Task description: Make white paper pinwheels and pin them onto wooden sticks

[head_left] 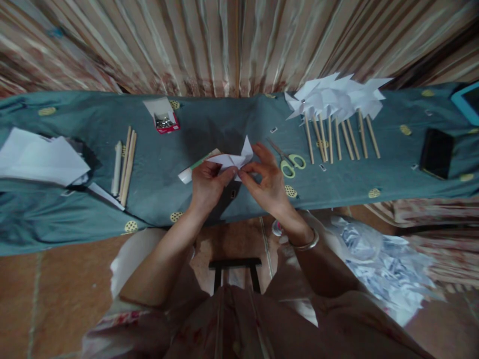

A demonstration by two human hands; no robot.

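Observation:
A white paper pinwheel (229, 159) with folded, pointed blades is held between my two hands above the table's middle. My left hand (208, 182) grips its left side, thumb pressed near the centre. From the other side, my right hand (266, 180) pinches it close to the centre, with some fingers raised. Behind my left hand lies a white and green tube (186, 175), partly hidden. Scissors with light green handles (289, 162) rest just right of my right hand. Whether a pin is in my fingertips is too small to tell.
Finished pinwheels on sticks (339, 97) lie at the back right, near a black phone (437, 153). An open red box (166, 123) holds small metal pieces. Left are wooden sticks (129, 167) and white paper sheets (41, 157). A bag of paper scraps (385, 269) sits below right.

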